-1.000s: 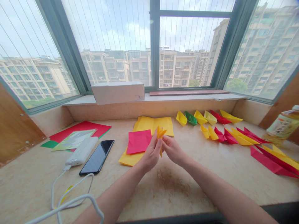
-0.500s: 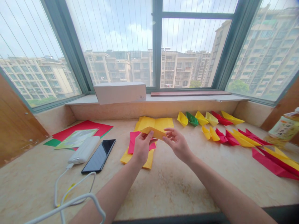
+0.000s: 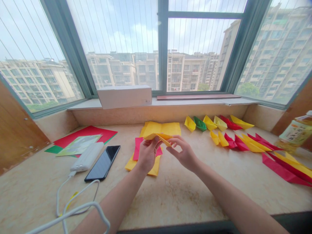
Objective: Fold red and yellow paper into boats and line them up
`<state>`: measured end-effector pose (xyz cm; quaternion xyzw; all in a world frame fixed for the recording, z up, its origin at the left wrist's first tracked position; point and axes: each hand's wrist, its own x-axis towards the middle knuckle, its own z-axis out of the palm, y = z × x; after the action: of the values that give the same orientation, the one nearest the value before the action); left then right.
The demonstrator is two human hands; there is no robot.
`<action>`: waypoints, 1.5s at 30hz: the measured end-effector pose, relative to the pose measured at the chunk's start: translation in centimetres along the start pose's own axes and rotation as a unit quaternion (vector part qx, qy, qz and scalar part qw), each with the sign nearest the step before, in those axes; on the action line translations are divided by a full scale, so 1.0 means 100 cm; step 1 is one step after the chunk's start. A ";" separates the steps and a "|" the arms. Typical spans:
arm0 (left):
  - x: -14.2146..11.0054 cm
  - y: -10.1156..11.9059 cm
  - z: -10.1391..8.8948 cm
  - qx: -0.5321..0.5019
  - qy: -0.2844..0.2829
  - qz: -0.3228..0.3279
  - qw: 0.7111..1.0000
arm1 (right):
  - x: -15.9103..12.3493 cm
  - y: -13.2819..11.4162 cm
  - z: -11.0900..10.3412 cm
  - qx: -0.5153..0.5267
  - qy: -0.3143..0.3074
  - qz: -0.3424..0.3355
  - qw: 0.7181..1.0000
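Between my two hands, above the counter, is a folded piece of yellow paper with its layers spread apart. My left hand pinches its left part, thumb on the near side. My right hand grips the right end between thumb and fingers. Behind it lies a yellow sheet with a crease down its middle. Partly hidden by my left hand, a pink folded paper rests on top of yellow folded paper.
Several folded paper boats stand in rows at the right, near a bottle. To the left are a phone, a white power bank with a cable, and red sheets. A white box sits on the sill.
The yellow paper has been opened up: its near layer now tilts down and away from the back layer. My right fingers have shifted slightly on its right end.
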<state>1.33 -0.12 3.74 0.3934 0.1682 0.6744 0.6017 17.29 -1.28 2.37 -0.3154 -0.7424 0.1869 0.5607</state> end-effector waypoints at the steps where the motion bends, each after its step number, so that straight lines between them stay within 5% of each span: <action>1: 0.000 0.000 0.000 0.000 -0.005 -0.001 1.000 | 0.000 0.000 0.000 -0.014 -0.009 -0.012 1.000; 7: -0.001 0.000 0.001 0.011 -0.007 -0.013 1.000 | -0.001 -0.003 -0.003 -0.050 -0.029 -0.047 0.997; 21: -0.004 -0.002 0.000 0.017 -0.022 -0.057 0.998 | 0.004 -0.008 -0.004 0.023 0.112 0.058 0.992; 39: -0.003 -0.003 -0.001 0.025 0.002 -0.063 0.998 | 0.003 -0.006 -0.004 0.081 0.113 0.045 0.989; 45: -0.004 -0.002 -0.001 0.025 0.008 -0.066 0.997 | 0.001 0.000 -0.002 0.093 0.140 0.100 0.981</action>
<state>1.37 -0.42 3.45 0.3909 0.2153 0.6320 0.6336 17.48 -1.26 2.51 -0.3571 -0.6007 0.2642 0.6647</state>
